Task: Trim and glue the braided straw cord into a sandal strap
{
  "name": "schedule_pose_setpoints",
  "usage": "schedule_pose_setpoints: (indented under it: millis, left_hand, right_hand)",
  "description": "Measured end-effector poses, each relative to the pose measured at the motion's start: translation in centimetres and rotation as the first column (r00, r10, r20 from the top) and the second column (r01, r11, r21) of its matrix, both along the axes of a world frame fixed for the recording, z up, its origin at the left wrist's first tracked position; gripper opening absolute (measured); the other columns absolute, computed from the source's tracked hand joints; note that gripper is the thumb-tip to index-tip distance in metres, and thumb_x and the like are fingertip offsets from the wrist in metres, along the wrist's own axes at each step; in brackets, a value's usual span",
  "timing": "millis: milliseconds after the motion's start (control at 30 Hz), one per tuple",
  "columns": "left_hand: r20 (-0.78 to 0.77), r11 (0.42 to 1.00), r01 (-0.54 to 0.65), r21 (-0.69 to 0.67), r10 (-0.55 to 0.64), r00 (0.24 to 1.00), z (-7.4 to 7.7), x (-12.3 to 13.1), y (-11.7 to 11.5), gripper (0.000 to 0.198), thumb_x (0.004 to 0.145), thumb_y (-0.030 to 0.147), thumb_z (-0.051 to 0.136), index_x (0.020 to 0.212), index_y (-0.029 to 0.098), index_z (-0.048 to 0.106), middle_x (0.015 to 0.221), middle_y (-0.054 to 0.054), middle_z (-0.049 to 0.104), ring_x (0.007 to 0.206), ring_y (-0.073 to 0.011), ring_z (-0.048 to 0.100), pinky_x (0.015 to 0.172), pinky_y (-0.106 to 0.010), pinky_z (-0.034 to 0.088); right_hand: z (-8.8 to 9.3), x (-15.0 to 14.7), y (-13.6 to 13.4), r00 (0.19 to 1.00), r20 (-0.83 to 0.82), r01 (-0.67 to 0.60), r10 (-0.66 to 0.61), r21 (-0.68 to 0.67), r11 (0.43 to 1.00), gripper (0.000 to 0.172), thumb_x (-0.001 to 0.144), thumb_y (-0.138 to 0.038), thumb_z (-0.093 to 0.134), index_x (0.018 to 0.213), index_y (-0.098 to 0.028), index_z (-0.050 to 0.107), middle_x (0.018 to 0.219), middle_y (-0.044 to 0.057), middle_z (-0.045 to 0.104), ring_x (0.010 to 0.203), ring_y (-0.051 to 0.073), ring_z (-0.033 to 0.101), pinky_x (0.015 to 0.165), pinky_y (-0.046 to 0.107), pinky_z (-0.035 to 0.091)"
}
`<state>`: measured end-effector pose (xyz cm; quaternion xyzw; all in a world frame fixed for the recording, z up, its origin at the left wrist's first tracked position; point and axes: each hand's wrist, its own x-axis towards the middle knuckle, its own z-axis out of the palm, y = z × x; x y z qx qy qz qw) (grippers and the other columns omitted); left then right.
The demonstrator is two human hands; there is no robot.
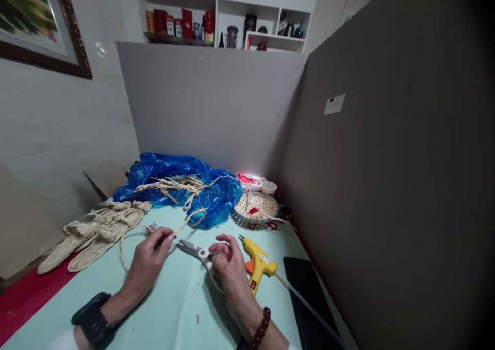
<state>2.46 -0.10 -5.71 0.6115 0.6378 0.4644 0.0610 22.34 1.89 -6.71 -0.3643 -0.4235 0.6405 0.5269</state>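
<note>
my left hand [149,260] pinches the straw [184,222]. my right hand [230,267] is closed on the scissors [189,247], whose blades point left, tips just beside that pinch.

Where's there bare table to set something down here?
Bare tabletop lies between the forearms, nearer than the scissors in the right hand, and left of the left hand holding straw cord, below the straw sandals. The back is crowded: blue bag, basket, cup; glue gun and black slab fill the right.

Scissors [193,249] between your left hand [149,254] and right hand [229,263]; glue gun [258,264] just right; straw sandals [93,234] far left; woven basket [255,209] behind gun.
</note>
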Motion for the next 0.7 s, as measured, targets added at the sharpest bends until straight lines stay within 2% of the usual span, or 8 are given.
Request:
schedule_pose_setpoints:
  millis: [267,400,567,700]
  left_hand:
    - [0.025,0.995,0.093,0.025,-0.093,0.995,-0.3,0.9,-0.7,0.026,0.093,0.042,0.055,0.091,0.018,0.064,0.081,0.0,0.066,0.071,-0.0169,0.062,0.069,-0.034,0.05]
    - [0.025,0.979,0.205,-0.009,-0.204,0.979,-0.3,0.8,-0.7,0.026,0.091,0.043,0.054,0.086,0.021,0.065,0.077,0.0,0.069,0.071,-0.0174,0.063,0.068,-0.029,0.048]
    - [0.082,0.941,0.339,-0.023,-0.336,0.938,-0.8,0.3,-0.7,0.017,0.091,0.039,0.056,0.087,0.024,0.065,0.081,0.002,0.071,0.074,-0.016,0.066,0.069,-0.023,0.047]
    - [0.158,0.912,0.41,-0.013,-0.403,0.901,-1.6,0.2,-1.1,0.01,0.091,0.036,0.058,0.089,0.028,0.064,0.084,0.004,0.071,0.078,-0.0145,0.067,0.072,-0.019,0.047]
  right_hand:
    - [0.9,0.7,0.1,1.0,0.001,0.001,-0.001,0.01,1.0,0.044,0.066,-0.018,0.061,0.109,-0.02,0.05,0.087,-0.001,0.064,0.05,0.005,0.042,0.046,0.018,0.031]
    - [1.0,0.6,0.3,1.0,0.019,0.022,-0.022,-0.003,1.0,0.043,0.068,-0.019,0.068,0.108,-0.019,0.051,0.083,-0.003,0.063,0.056,0.007,0.047,0.05,0.018,0.035]
    - [0.8,0.6,0.2,0.997,0.051,0.055,-0.054,-0.012,0.998,0.038,0.071,-0.026,0.074,0.101,-0.019,0.053,0.069,-0.009,0.051,0.05,0.004,0.036,0.045,0.017,0.029]
    - [0.9,0.3,-0.3,0.995,0.095,0.026,-0.022,-0.041,0.999,0.032,0.077,-0.032,0.071,0.1,-0.02,0.053,0.066,-0.011,0.045,0.044,0.002,0.031,0.04,0.017,0.023]
